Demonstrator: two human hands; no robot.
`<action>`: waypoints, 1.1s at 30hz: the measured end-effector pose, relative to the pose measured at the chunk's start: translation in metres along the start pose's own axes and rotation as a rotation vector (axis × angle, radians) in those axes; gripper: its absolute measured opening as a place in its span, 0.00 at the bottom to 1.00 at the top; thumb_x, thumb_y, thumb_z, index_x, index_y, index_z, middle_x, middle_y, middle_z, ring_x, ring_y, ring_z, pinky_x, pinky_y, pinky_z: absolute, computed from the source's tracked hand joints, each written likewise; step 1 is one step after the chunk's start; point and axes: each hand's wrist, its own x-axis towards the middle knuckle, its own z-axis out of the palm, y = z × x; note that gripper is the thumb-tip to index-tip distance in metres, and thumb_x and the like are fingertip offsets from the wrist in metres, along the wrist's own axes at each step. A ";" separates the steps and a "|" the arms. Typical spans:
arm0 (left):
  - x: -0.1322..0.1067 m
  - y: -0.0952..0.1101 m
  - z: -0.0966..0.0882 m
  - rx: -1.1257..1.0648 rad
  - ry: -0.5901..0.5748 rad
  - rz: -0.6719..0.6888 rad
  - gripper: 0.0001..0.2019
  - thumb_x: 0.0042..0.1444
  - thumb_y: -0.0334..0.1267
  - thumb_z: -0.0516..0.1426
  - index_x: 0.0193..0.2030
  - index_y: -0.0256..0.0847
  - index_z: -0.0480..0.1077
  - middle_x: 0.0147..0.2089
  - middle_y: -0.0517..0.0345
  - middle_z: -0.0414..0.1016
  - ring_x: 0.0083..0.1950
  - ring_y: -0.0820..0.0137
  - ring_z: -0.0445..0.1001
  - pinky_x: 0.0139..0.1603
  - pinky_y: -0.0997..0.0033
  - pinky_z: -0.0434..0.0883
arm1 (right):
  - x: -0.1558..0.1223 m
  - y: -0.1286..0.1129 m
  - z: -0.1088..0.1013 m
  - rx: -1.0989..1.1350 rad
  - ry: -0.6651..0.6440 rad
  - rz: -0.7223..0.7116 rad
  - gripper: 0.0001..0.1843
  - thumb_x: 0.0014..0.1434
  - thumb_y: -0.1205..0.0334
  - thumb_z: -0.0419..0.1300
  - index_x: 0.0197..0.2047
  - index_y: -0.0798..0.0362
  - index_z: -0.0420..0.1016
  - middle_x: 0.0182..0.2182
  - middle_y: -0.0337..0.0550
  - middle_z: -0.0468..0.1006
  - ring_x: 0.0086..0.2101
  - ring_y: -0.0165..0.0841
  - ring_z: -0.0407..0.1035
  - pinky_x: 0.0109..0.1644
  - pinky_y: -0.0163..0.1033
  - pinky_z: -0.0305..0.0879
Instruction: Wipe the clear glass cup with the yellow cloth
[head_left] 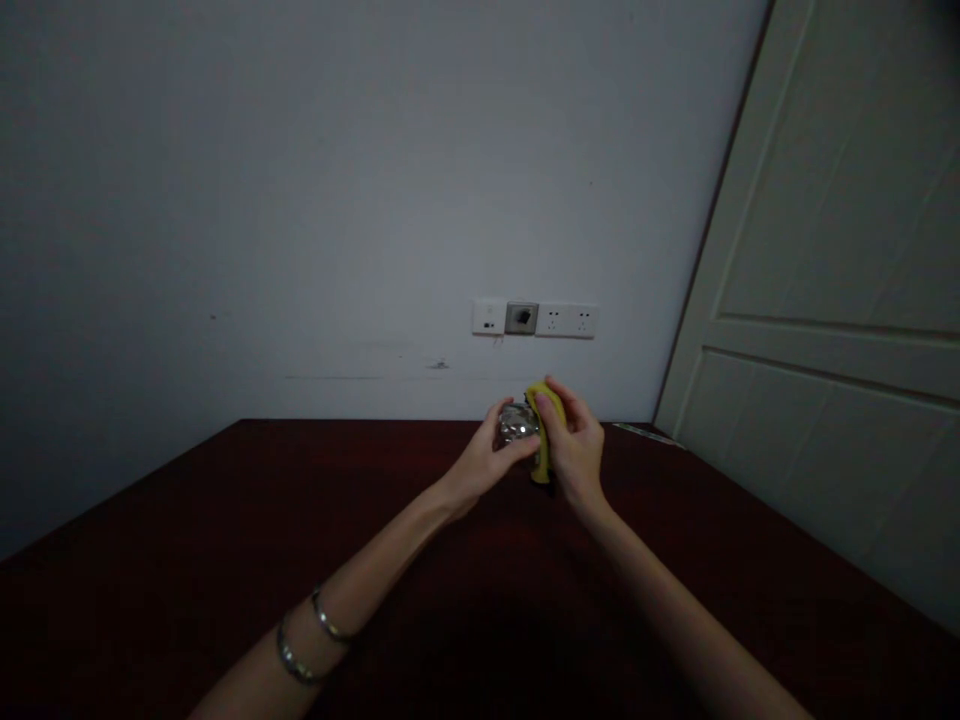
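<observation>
A shiny silvery object (pixel 517 424) is being gripped between the thumb and fingers of the left hand (pixel 486 448), the nearer one, while a yellow item (pixel 545 462), perhaps a cloth or sponge, is being pinched by the right hand (pixel 579 440). The yellow item is being held with its long axis roughly upright, seemingly against the object's right side; both are being held just ahead of the wrists, before the wall (pixel 375 200)

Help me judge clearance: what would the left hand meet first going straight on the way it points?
Beyond the shiny item it holds, the left hand would probably meet the yellow item in the right hand first; exact depth is unclear.
</observation>
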 end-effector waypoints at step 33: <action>0.021 -0.016 -0.015 -0.423 0.485 -0.024 0.11 0.60 0.36 0.51 0.39 0.39 0.74 0.40 0.52 0.78 0.45 0.66 0.76 0.46 0.70 0.72 | -0.025 0.003 0.027 -0.453 -0.528 -0.557 0.27 0.61 0.61 0.56 0.63 0.52 0.62 0.62 0.51 0.63 0.61 0.42 0.59 0.65 0.53 0.57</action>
